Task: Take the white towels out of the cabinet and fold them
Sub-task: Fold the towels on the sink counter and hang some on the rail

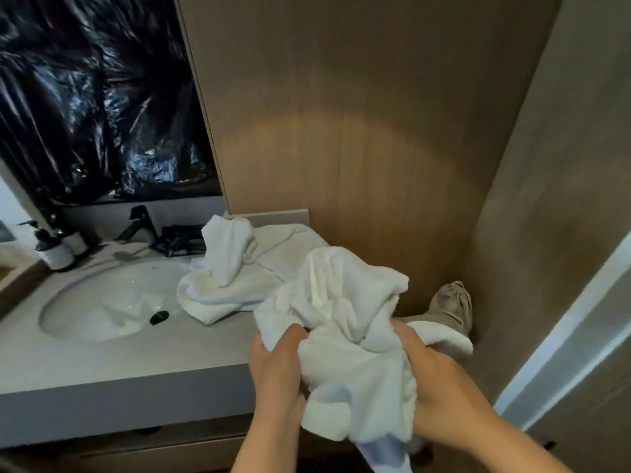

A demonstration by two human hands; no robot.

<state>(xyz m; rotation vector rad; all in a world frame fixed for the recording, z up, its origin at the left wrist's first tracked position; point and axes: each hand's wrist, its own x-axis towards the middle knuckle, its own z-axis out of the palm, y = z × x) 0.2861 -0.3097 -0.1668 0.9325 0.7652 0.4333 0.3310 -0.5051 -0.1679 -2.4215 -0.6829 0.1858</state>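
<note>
A crumpled white towel (345, 332) is bunched in the air in front of me, at the right end of the counter. My left hand (278, 367) grips its left edge, thumb on top. My right hand (433, 380) grips its right side, fingers buried in the cloth. A second white towel (239, 271) lies rumpled on the grey counter (136, 363) behind it, beside the sink. More white towel (444, 336) shows in the wooden cabinet niche (358, 131) at the right, partly hidden by the held one.
A white oval sink (102, 305) with a dark tap (136, 223) fills the counter's left. Soap bottles (54, 247) stand at the far left. Black plastic sheet (95, 97) covers the mirror. A beige drawstring bag (452, 305) sits in the niche. A door frame (580, 319) runs down the right.
</note>
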